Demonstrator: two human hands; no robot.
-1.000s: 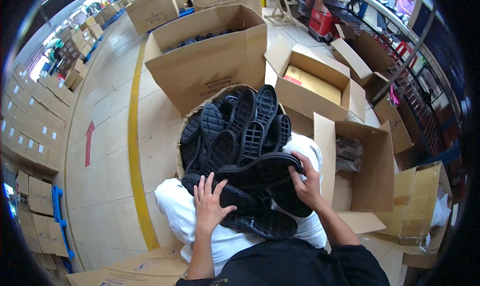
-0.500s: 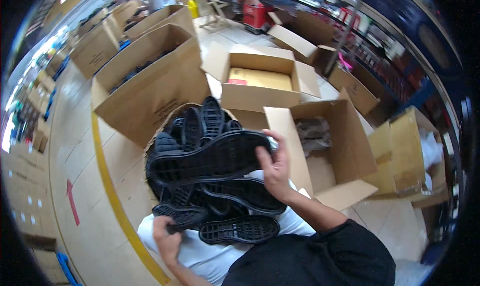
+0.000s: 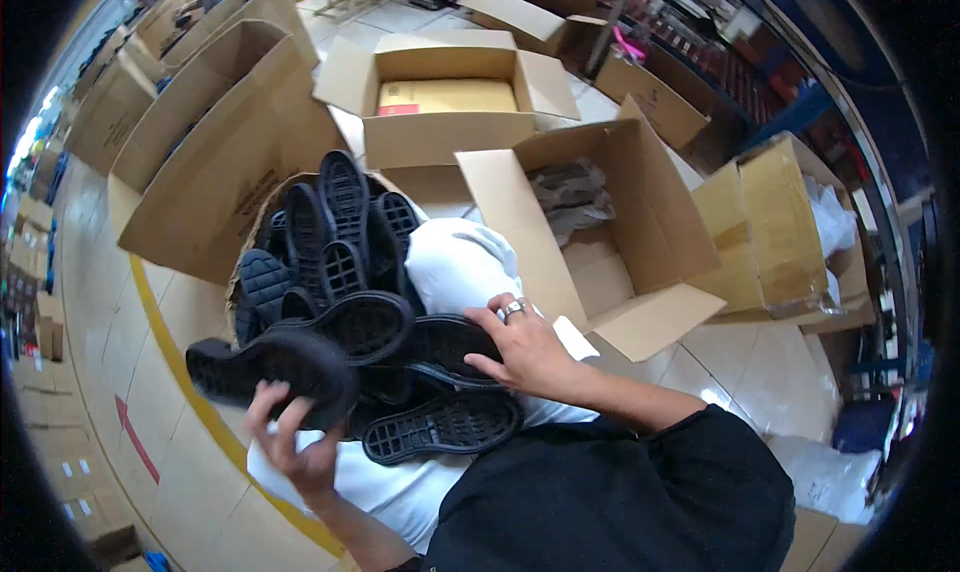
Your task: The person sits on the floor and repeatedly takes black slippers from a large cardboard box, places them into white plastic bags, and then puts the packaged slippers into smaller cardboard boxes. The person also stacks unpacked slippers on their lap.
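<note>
My left hand (image 3: 290, 440) holds a black shoe sole (image 3: 262, 370), tilted at the left of the pile and slightly blurred. Its fingers press on the sole's near side; the thumb is hard to make out. My right hand (image 3: 530, 352), with a ring on one finger, pinches the right end of another black sole (image 3: 445, 344) across my lap. Nearer to me, a sole with a gridded face (image 3: 443, 427) lies on my white-clad legs. Several more soles (image 3: 343, 194) stand and lean in a round container between my knees.
An open carton (image 3: 668, 234) with crumpled plastic stands right of my knee. Beyond is another open carton (image 3: 445, 132) with a flat yellowish box inside. A tall carton (image 3: 225, 182) rises at the left, beside a yellow floor line (image 3: 165, 322). A taped carton (image 3: 775, 232) stands far right.
My right hand has let go of the large raised sole and moved down to one on my lap. My left hand has risen, now holding a sole at the left. The view has shifted.
</note>
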